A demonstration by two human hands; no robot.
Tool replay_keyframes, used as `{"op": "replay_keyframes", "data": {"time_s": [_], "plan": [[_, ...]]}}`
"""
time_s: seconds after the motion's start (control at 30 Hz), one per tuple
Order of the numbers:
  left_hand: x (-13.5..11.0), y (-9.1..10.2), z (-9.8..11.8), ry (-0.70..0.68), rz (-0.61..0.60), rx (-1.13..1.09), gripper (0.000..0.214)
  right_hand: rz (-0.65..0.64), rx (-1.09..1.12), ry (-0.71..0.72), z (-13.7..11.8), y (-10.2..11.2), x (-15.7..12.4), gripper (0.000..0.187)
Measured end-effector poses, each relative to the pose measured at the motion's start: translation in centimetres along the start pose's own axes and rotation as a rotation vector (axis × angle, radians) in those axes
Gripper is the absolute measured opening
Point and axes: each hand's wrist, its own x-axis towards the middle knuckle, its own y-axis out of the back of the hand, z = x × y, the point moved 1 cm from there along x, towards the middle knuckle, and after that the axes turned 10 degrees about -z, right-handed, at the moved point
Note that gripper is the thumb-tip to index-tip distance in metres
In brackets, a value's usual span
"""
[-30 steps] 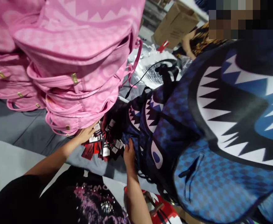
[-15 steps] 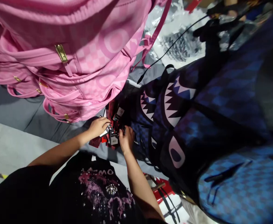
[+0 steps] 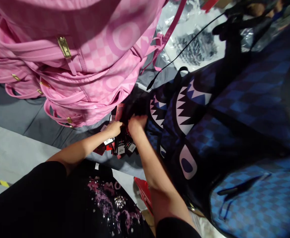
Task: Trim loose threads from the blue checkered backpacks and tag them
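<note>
A heap of hang tags [image 3: 121, 149], black, white and red with printed labels, lies on the grey cloth between the pink and the blue backpacks. My left hand [image 3: 114, 129] is closed over the left side of this heap, its fingertips pointing right; what they pinch is hidden. Beside it, my right hand [image 3: 137, 125] reaches over the heap's far right side with its fingers curled into the shadow, so whatever it grips cannot be seen. A narrow red tag [image 3: 119, 111] shows just beyond both hands.
Pink checkered backpacks [image 3: 90, 69] are stacked at the upper left. Blue-black backpacks with shark-mouth prints [image 3: 184, 114] crowd the right side. Clear plastic-wrapped goods [image 3: 194, 46] lie at the back. Grey cloth [image 3: 23, 114] covers the surface; a red item [image 3: 143, 193] is below its front edge.
My right hand has moved forward and slightly right, uncovering more tags nearer me. My left hand has shifted a little right and closed. The view has moved slightly.
</note>
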Motion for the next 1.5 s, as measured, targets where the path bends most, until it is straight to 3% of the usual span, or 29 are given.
{"op": "replay_keyframes", "data": {"time_s": [0.1,0.2,0.33,0.47,0.63,0.9,0.97,1.07,1.17,1.27,1.4,1.5], "plan": [[1.3,1.1,0.7,0.041,0.077,-0.075,0.039,-0.034,-0.045,-0.096,-0.4,-2.2,-4.9,0.038],[3.1,2.3,1.3,0.147,0.081,-0.107,0.030,-0.053,-0.025,-0.165,-0.1,-4.3,-7.7,0.037],[4.0,2.8,0.8,0.245,0.047,-0.110,0.019,-0.035,0.078,-0.195,1.2,-6.1,-8.7,0.037],[4.1,1.5,0.4,0.258,-0.023,-0.165,0.017,-0.012,0.183,-0.195,1.7,-7.3,-9.7,0.044],[5.0,-0.7,0.8,0.235,-0.100,-0.315,0.038,-0.056,0.310,-0.208,1.9,-8.5,-10.7,0.048],[5.9,-1.3,0.9,0.067,0.009,-0.335,0.023,-0.151,0.345,-0.232,2.8,-10.7,-11.4,0.048],[4.8,-1.0,1.5,0.029,0.043,-0.333,0.018,-0.151,0.372,-0.240,2.9,-11.0,-11.7,0.048],[0.8,0.2,2.1,-0.059,0.106,-0.321,0.012,-0.092,0.545,-0.170,2.9,-11.6,-12.4,0.048],[-4.5,1.8,2.3,-0.282,0.216,-0.230,0.016,-0.056,0.800,-0.015,2.6,-11.9,-13.3,0.049],[-7.9,2.8,2.4,-0.422,0.227,-0.079,0.022,-0.044,0.861,0.050,2.0,-11.0,-14.5,0.043],[-8.8,2.8,2.1,-0.478,0.254,0.011,0.028,0.130,0.789,0.020,0.9,-8.4,-16.3,0.024],[-7.0,2.4,0.2,-0.501,0.252,-0.013,0.025,0.348,0.726,-0.019,-0.1,-6.7,-16.1,0.027]]}}
